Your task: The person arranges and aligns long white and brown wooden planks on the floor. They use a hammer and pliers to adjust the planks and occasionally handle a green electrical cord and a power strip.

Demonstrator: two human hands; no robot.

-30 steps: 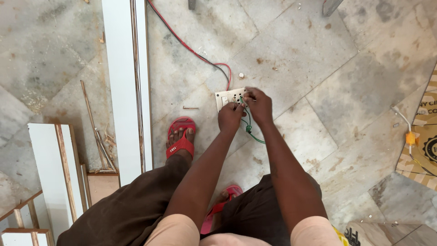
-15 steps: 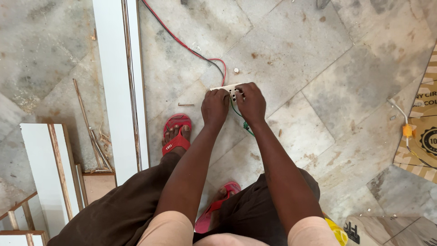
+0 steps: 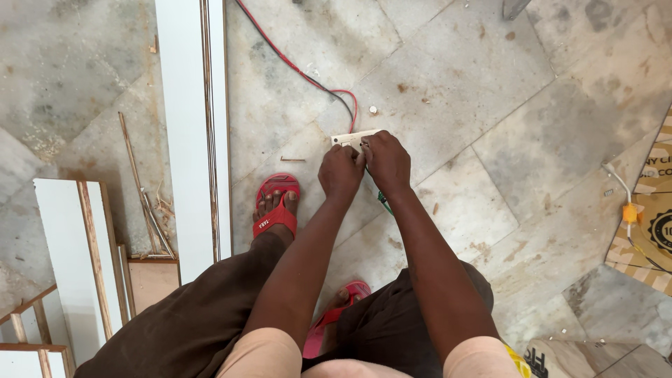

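A small white switch plate [image 3: 348,138] lies on the grey stone floor, with a red and black cable [image 3: 294,66] running to it from the top of the view. My left hand [image 3: 341,172] and my right hand [image 3: 386,160] are both closed on its near side, side by side and touching. A green wire [image 3: 383,203] shows just below my right wrist. Whether a tool is in either hand is hidden by the fingers.
A long white board [image 3: 189,126] lies left of my red sandal [image 3: 276,205]. More white and wooden panels [image 3: 77,259] sit at lower left. A loose nail [image 3: 292,159] and a small screw [image 3: 373,110] lie near the plate. Cardboard [image 3: 647,231] with a yellow-tipped cable is at the right.
The view has shifted slightly, so plate and hands sit a little higher in frame. Both hands have stayed closed on the switch plate, drawing closer together over it.
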